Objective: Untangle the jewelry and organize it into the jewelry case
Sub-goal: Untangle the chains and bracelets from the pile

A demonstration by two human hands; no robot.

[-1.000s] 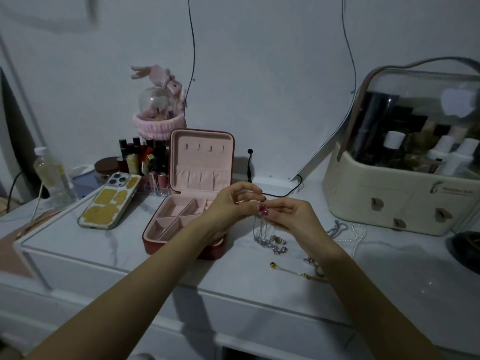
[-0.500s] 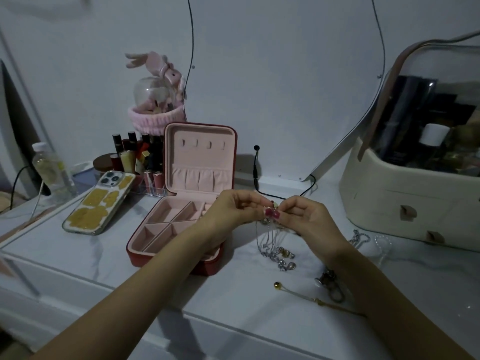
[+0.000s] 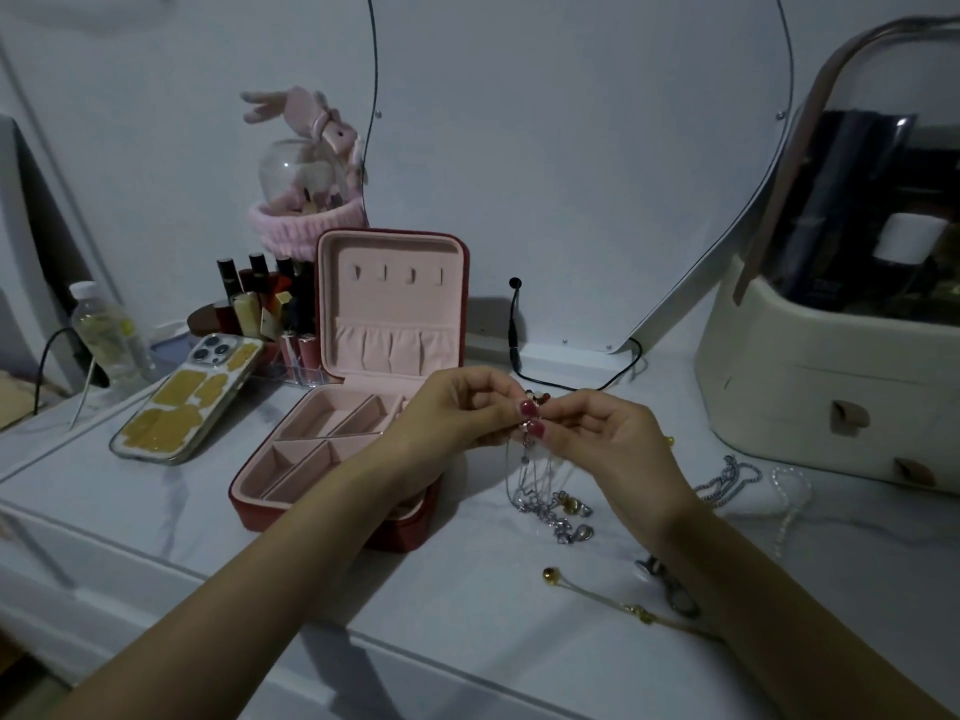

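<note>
While the pale marble worktop (image 3: 467, 605) fills most of my view, I see a cream cosmetics organiser (image 3: 831, 387) at its right end. Left of centre stands the red jewelry case (image 3: 363, 407), lid upright, its pink compartments showing nothing inside. Beside it on the left lies a phone (image 3: 187, 397) face down, with lipsticks (image 3: 260, 304) behind it. My left hand (image 3: 452, 418) and right hand (image 3: 597, 433) meet just right of the case, fingertips pinched together on the top of a tangled bunch of silver chains (image 3: 540, 485), whose lower end with its charms rests on the worktop. Further right lie a silver chain (image 3: 727, 483) and a pearl strand (image 3: 789, 506), and nearer me a thin gold chain (image 3: 597, 597) with a bead.
</note>
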